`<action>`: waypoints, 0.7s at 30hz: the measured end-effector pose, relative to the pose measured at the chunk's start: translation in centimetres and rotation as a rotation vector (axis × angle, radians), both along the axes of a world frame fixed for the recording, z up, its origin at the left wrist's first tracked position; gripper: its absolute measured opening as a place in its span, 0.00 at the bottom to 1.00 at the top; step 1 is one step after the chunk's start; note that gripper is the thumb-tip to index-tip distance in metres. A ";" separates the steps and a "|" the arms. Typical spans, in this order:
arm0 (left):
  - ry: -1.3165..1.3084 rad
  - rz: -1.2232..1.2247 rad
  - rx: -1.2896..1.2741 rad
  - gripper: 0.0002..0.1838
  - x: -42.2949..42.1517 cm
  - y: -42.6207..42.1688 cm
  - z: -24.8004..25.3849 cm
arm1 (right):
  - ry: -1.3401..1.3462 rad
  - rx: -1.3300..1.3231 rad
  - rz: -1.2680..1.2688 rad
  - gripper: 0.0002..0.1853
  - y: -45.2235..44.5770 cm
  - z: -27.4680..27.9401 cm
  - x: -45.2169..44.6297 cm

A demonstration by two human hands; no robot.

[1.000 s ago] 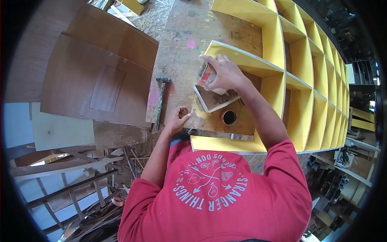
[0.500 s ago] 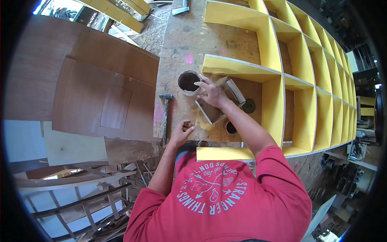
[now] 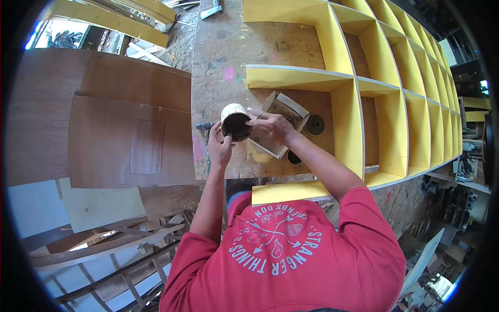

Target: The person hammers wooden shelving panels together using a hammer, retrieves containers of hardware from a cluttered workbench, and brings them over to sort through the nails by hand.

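A round, whitish container (image 3: pixel 232 108) with a dark inside is tilted so that its mouth faces me. My left hand (image 3: pixel 220 149) grips its left side, thumb at the lower rim. On the opposite side, my right hand (image 3: pixel 275 128) is closed on the right rim, fingertips at the mouth. What lies inside the container is too dark to make out. Just left of it is a hammer (image 3: pixel 205 126), partly covered by my left hand and forearm. An open cardboard box (image 3: pixel 292 105) sits beyond my right hand, beside a dark round disc (image 3: pixel 315 125).
A large yellow grid of wooden compartments (image 3: pixel 349 119) covers the right of the worktable (image 3: pixel 218 57). A dark round pot (image 3: pixel 294 157) stands near my right forearm. Brown wooden panels (image 3: pixel 109 125) lie to the left. An axe-like tool (image 3: pixel 210 11) rests at the far edge.
My left hand has come up from the table's near side and taken hold of the container. The container has tipped towards me, with my right hand still on it. The view has shifted slightly.
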State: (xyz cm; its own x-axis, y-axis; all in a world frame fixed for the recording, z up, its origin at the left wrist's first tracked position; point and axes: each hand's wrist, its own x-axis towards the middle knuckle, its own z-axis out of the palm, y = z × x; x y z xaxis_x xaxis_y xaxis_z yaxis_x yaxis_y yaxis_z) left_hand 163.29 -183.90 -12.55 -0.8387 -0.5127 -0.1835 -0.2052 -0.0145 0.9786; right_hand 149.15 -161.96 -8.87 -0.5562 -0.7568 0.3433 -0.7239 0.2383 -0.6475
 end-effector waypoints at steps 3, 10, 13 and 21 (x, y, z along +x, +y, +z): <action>-0.028 0.083 0.181 0.26 0.1 -0.3 0.7 | -0.124 0.020 -0.036 0.17 2.0 0.8 -0.8; -0.061 0.059 0.182 0.25 -0.7 -2.7 3.1 | -0.263 0.610 -0.493 0.13 9.7 2.4 -4.9; -0.019 0.017 0.209 0.27 -0.9 -2.0 4.0 | -0.206 0.738 -0.324 0.12 8.7 -0.1 -3.0; -0.048 0.069 0.015 0.25 0.3 0.0 0.9 | -0.171 0.635 -0.308 0.11 7.6 -4.7 -0.3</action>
State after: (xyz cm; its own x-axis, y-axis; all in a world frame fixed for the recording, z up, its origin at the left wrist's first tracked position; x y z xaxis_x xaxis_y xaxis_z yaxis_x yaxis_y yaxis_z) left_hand 163.55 -183.88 -11.63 -0.7914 -0.5661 -0.2309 -0.2500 -0.0450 0.9672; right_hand 148.85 -154.35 -13.52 -0.7830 -0.5814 -0.2211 -0.4640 0.7827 -0.4148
